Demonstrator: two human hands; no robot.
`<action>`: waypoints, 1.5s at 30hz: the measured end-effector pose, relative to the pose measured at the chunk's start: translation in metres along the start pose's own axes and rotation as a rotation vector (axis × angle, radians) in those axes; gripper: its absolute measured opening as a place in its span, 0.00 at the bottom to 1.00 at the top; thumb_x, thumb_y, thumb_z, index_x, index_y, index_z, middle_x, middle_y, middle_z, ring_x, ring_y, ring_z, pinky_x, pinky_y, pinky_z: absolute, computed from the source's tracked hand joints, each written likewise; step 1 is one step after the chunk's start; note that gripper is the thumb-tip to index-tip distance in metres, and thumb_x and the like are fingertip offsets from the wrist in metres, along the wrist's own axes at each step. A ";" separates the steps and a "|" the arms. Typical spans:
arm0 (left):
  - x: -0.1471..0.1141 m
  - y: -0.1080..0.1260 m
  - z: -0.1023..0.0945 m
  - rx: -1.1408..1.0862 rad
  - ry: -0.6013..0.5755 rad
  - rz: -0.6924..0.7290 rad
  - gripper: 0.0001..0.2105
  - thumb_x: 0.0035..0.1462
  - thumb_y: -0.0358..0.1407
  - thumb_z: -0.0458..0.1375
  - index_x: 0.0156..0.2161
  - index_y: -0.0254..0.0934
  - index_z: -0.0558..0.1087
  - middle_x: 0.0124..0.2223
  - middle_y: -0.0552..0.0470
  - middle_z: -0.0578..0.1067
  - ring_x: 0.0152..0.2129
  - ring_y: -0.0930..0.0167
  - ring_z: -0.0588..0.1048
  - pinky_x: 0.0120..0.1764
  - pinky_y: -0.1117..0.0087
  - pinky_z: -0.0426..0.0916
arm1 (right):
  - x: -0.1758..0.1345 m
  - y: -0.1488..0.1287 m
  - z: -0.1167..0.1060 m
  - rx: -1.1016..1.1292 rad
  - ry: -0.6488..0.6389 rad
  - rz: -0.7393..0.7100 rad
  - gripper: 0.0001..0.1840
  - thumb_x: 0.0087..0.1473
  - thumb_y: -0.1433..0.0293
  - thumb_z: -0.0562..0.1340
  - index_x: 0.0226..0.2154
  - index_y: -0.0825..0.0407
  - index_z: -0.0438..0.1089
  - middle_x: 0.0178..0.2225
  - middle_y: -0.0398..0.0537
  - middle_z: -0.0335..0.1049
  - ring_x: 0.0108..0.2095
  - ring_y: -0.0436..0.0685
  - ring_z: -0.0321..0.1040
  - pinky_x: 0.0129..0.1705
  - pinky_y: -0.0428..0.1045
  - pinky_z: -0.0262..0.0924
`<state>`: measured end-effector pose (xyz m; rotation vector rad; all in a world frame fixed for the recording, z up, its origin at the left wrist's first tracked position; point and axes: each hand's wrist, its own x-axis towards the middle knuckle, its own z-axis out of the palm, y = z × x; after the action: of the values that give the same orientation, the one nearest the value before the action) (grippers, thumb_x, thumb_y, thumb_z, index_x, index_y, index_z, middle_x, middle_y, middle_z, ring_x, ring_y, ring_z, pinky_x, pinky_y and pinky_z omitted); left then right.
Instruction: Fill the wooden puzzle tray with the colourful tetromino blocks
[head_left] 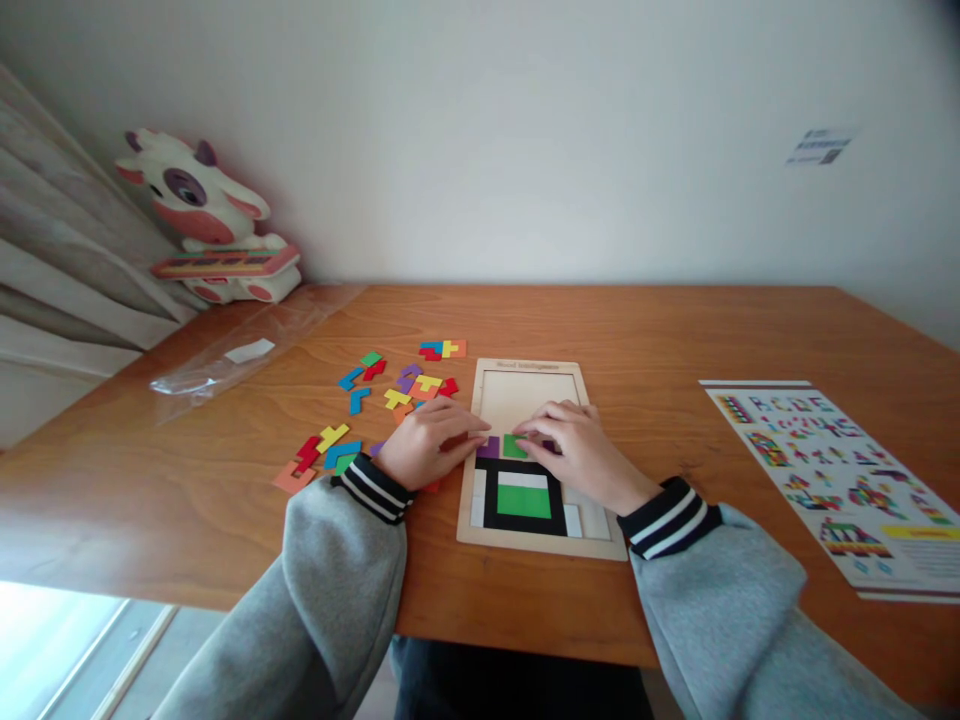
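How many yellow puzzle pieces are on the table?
4 that show: one yellow piece farthest from you, two yellow pieces just beyond the left hand, and a last one beside a red piece, farther left. That hand may hide more.

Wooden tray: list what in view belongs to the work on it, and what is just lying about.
Belongs:
- wooden tray
- pieces laid in it
- loose coloured pieces to its left
- left hand and right hand, both at the tray
- printed sheet, perhaps, as reference

Lying about, it seems:
- cow toy
- clear plastic bag
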<state>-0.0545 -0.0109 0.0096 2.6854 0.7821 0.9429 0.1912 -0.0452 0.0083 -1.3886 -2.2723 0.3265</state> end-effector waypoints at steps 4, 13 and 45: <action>0.000 0.002 0.001 -0.012 0.000 0.021 0.06 0.64 0.33 0.58 0.42 0.37 0.78 0.38 0.49 0.81 0.36 0.69 0.76 0.43 0.67 0.74 | 0.000 -0.002 0.003 -0.002 -0.013 0.008 0.05 0.59 0.65 0.66 0.39 0.44 0.78 0.38 0.45 0.76 0.44 0.59 0.68 0.47 0.57 0.51; 0.003 0.003 -0.001 -0.014 -0.047 0.034 0.07 0.65 0.32 0.56 0.41 0.38 0.77 0.40 0.49 0.82 0.37 0.70 0.78 0.45 0.64 0.73 | 0.001 -0.001 0.010 0.013 0.037 -0.016 0.10 0.62 0.59 0.62 0.38 0.44 0.77 0.38 0.47 0.75 0.43 0.60 0.68 0.47 0.59 0.50; -0.098 -0.008 -0.104 0.250 -0.137 -0.103 0.12 0.61 0.35 0.59 0.49 0.44 0.79 0.39 0.51 0.83 0.33 0.70 0.82 0.41 0.72 0.78 | 0.001 0.008 -0.013 0.137 0.327 0.004 0.12 0.64 0.62 0.57 0.38 0.47 0.75 0.39 0.48 0.77 0.41 0.60 0.71 0.49 0.59 0.57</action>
<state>-0.1875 -0.0567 0.0364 2.8484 1.0590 0.6679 0.2029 -0.0408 0.0164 -1.2730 -1.9442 0.2319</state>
